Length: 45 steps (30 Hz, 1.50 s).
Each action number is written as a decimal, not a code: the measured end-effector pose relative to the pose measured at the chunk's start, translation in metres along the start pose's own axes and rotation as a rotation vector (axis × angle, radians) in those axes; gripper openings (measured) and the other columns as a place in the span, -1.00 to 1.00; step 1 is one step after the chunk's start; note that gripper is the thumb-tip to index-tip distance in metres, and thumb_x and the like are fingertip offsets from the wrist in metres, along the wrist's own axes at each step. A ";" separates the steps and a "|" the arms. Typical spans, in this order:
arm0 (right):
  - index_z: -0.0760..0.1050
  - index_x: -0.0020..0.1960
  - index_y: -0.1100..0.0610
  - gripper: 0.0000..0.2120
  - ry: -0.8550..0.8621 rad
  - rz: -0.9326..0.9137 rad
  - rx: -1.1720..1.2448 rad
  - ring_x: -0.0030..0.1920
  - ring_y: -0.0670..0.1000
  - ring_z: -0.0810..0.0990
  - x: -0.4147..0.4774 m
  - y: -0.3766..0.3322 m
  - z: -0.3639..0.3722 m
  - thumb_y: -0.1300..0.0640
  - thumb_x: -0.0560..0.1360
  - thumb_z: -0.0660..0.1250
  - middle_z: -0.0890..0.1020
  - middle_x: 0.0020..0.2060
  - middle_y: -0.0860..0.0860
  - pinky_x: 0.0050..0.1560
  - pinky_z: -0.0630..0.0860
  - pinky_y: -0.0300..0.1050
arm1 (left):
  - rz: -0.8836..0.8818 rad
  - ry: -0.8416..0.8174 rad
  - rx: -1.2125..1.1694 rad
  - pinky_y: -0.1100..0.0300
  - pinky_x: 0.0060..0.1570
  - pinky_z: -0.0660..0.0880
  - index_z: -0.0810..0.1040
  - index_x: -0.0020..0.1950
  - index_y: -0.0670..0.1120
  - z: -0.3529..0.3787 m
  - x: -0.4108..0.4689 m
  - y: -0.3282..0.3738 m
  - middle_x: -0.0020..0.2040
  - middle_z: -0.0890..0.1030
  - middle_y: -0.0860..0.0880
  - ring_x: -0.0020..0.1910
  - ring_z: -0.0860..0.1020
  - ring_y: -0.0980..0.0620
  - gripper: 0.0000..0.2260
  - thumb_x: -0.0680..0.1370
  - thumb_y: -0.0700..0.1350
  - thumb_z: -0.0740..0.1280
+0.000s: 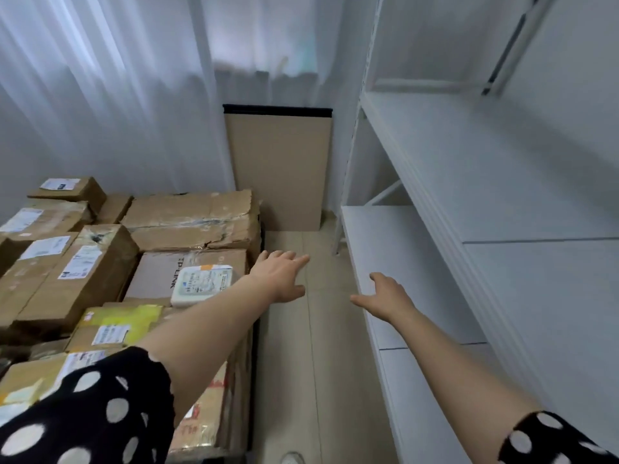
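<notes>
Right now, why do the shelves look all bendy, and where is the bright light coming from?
In the head view, the wide-angle lens bows the white shelves; daylight glows through the curtain at the upper left, with no harsh glare; the left hand and right hand look slightly soft.

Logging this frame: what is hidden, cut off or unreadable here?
Head view:
- Print on the labels of the cardboard boxes: too small and blurred.
- Boxes at lower left: covered by the left arm and dotted sleeve.
- The shoe: cut off by the bottom edge.
- Whether the right hand touches the lower shelf: unclear.
</notes>
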State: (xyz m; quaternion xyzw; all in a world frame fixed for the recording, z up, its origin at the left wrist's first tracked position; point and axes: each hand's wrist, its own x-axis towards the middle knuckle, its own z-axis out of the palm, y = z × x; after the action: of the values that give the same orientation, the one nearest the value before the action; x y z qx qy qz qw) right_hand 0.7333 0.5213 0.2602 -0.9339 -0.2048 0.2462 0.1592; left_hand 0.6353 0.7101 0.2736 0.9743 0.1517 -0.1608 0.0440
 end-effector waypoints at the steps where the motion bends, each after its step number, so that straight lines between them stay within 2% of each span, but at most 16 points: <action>1: 0.23 0.45 0.20 -0.35 0.022 0.007 0.018 0.36 0.15 0.36 -0.017 0.010 0.001 -0.10 0.49 0.33 0.37 0.38 0.14 0.24 0.37 -0.03 | 0.022 0.005 0.005 -0.07 0.46 0.06 0.02 0.57 0.08 0.003 -0.012 0.013 0.53 0.18 -0.06 0.51 0.14 -0.10 -0.36 0.56 0.12 0.23; 8: 0.18 0.49 0.17 -0.29 0.127 0.085 0.138 0.40 0.14 0.32 -0.140 0.068 0.023 -0.11 0.48 0.34 0.34 0.41 0.12 0.25 0.37 -0.02 | 0.166 -0.023 0.084 -0.10 0.49 0.02 0.00 0.57 0.10 0.025 -0.100 0.102 0.55 0.13 -0.05 0.52 0.11 -0.10 -0.37 0.58 0.12 0.21; 14: 0.22 0.48 0.15 -0.32 0.251 0.203 0.211 0.41 0.12 0.30 -0.247 0.102 0.035 -0.12 0.48 0.34 0.34 0.42 0.10 0.27 0.36 -0.02 | 0.372 -0.013 0.186 -0.02 0.47 0.09 -0.01 0.57 0.08 0.028 -0.163 0.160 0.55 0.13 -0.05 0.51 0.14 -0.09 -0.37 0.58 0.11 0.21; 18: 0.18 0.51 0.13 -0.31 0.350 0.339 0.243 0.44 0.09 0.27 -0.334 0.122 0.052 -0.14 0.50 0.31 0.30 0.45 0.07 0.33 0.33 -0.02 | 0.557 0.036 0.182 0.02 0.44 0.16 0.01 0.57 0.06 0.028 -0.212 0.201 0.55 0.13 -0.07 0.51 0.12 -0.09 -0.37 0.58 0.10 0.22; 22: 0.25 0.47 0.14 -0.36 0.449 0.510 0.236 0.42 0.10 0.30 -0.429 0.125 0.078 -0.13 0.51 0.30 0.35 0.42 0.08 0.31 0.33 -0.05 | 0.740 0.045 0.184 0.00 0.40 0.23 0.01 0.57 0.08 0.045 -0.280 0.224 0.56 0.11 -0.05 0.52 0.10 -0.07 -0.37 0.58 0.10 0.22; 26: 0.27 0.46 0.15 -0.37 0.475 0.680 0.174 0.39 0.13 0.33 -0.525 0.119 0.108 -0.17 0.52 0.26 0.38 0.39 0.10 0.33 0.31 -0.05 | 0.917 0.040 0.175 -0.03 0.36 0.31 0.03 0.56 0.09 0.063 -0.351 0.246 0.54 0.15 -0.05 0.51 0.12 -0.04 -0.38 0.57 0.09 0.22; 35: 0.43 0.29 0.07 -0.55 0.657 0.959 0.162 0.27 0.12 0.41 -0.736 0.138 0.155 -0.15 0.50 0.26 0.48 0.19 0.09 0.26 0.31 -0.06 | 1.283 0.090 0.234 -0.01 0.36 0.31 -0.01 0.57 0.08 0.078 -0.525 0.332 0.55 0.11 -0.04 0.51 0.11 -0.05 -0.39 0.59 0.10 0.19; 39: 0.37 0.36 0.13 -0.47 0.734 1.034 0.150 0.34 0.14 0.34 -0.824 0.149 0.165 -0.15 0.51 0.28 0.43 0.28 0.10 0.32 0.23 -0.07 | 1.418 0.165 0.234 -0.01 0.34 0.33 0.05 0.56 0.04 0.087 -0.602 0.382 0.49 0.24 -0.08 0.45 0.23 -0.09 -0.37 0.56 0.11 0.23; 42: 0.39 0.33 0.13 -0.51 0.787 1.065 0.143 0.34 0.15 0.35 -0.895 0.159 0.170 -0.12 0.50 0.29 0.44 0.25 0.11 0.33 0.23 -0.09 | 1.455 0.207 0.220 -0.03 0.36 0.31 0.01 0.57 0.04 0.088 -0.666 0.421 0.52 0.19 -0.08 0.47 0.21 -0.10 -0.34 0.56 0.13 0.23; 45: 0.28 0.45 0.16 -0.42 0.820 1.080 0.115 0.42 0.15 0.27 -0.961 0.166 0.167 -0.08 0.52 0.28 0.34 0.39 0.15 0.38 0.18 -0.09 | 1.513 0.271 0.195 -0.01 0.38 0.29 -0.01 0.58 0.03 0.084 -0.729 0.453 0.53 0.17 -0.08 0.49 0.17 -0.09 -0.35 0.58 0.11 0.22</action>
State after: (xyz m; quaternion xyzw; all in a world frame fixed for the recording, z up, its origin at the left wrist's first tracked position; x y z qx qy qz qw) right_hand -0.0674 -0.0324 0.4348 -0.9130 0.3806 -0.0721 0.1280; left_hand 0.0932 0.0634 0.4492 0.8234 -0.5658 0.0210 0.0372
